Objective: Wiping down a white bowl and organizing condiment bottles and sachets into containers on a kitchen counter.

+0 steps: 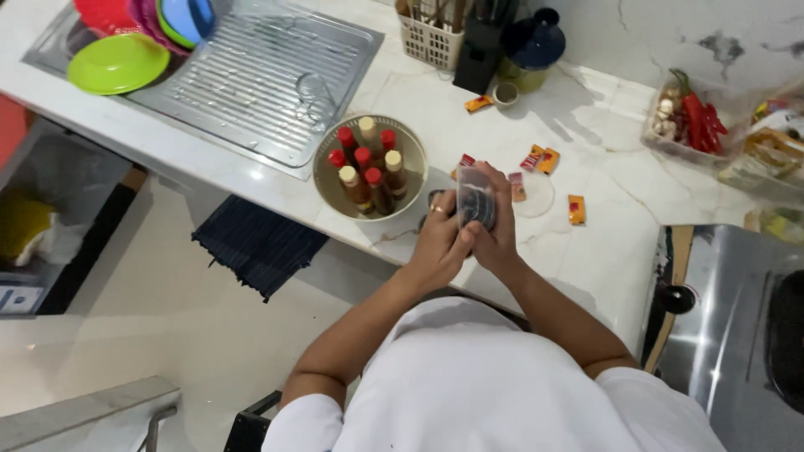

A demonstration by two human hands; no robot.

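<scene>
Both hands meet over the front edge of the white marble counter. My right hand grips a small clear jar with dark contents, held upright. My left hand, with a ring on one finger, presses against the jar's lower left side. Just left of the hands sits a round metal bowl packed with several small bottles with red and cream caps. A clear round lid lies on the counter right of the jar.
Small orange and red sachets lie scattered on the counter. A steel drainboard with coloured plastic plates is at the back left. A cutlery basket, a tray of chillies and garlic and a steel stove stand around.
</scene>
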